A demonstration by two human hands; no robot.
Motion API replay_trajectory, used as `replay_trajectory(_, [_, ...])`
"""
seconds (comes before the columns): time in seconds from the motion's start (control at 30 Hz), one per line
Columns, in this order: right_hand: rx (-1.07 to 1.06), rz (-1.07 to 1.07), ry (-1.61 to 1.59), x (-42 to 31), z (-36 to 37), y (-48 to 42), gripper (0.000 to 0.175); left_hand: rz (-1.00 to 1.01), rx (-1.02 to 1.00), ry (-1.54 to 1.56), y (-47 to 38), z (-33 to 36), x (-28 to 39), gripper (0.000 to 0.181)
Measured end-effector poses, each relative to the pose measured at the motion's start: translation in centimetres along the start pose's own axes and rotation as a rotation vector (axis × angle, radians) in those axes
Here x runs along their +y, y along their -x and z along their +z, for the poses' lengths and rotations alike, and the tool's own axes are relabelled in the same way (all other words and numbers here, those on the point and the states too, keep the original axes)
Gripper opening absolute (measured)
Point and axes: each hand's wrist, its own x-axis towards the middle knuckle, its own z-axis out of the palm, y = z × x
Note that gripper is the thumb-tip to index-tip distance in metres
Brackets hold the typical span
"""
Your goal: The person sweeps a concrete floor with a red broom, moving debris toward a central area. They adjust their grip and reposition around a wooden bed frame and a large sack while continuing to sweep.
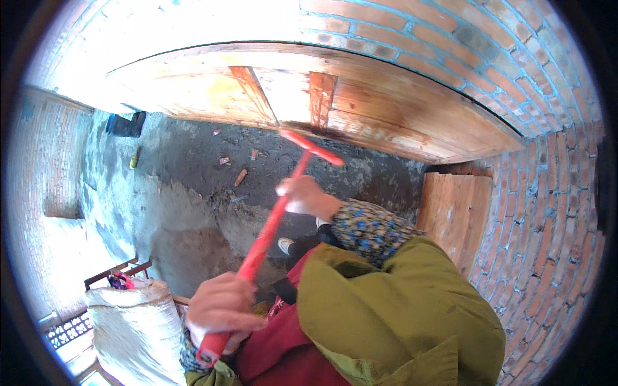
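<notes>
A long red pole (263,236) slants away from my body, ending in a short red crossbar (313,147). My left hand (224,306) grips it near its lower end, close to my waist. Farther up the shaft, below the crossbar, my right hand (306,197) is closed around it. The crossbar is seen from above, near the foot of a wooden panelled front (386,111). I cannot tell what is under it or whether it touches the floor. Small reddish scraps (240,177) lie on the stained concrete floor (188,188) left of the pole.
A dark container (126,124) and a yellow-green can or bottle (133,161) are at the far left. A bulging white woven sack (135,328) stands at lower left. Wooden boards (454,212) stand beside the brick wall (536,231) at right. A shoe (285,245) shows below me.
</notes>
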Motion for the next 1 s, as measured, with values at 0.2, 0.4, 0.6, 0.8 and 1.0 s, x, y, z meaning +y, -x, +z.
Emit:
replay_trajectory(0.2, [-0.197, 0.373, 0.307, 9.2, -2.6, 14.0, 0.018, -0.21, -0.01, 0.227, 0.3, 6.0, -8.2, 0.013])
replay_trajectory(0.4, [-0.242, 0.21, 0.234, 12.1, 1.5, 13.7, 0.014, -0.237, 0.076, 0.168, 2.8, 8.3, -10.7, 0.016])
replay_trajectory(0.6, [0.042, -0.12, -0.158, 6.0, 10.6, -2.3, 0.011, -0.281, 0.056, -0.299, 2.0, 4.1, -4.7, 0.021])
replay_trajectory(0.8, [0.146, -0.189, -0.33, -4.3, 7.9, -8.7, 0.018, -0.1, 0.05, -0.372, 1.8, 0.3, 1.2, 0.011])
replay_trajectory(1.0, [0.02, -0.087, -0.149, 0.8, 2.7, 0.0, 0.022, -0.13, 0.022, -0.095, 2.4, -1.0, -0.1, 0.006])
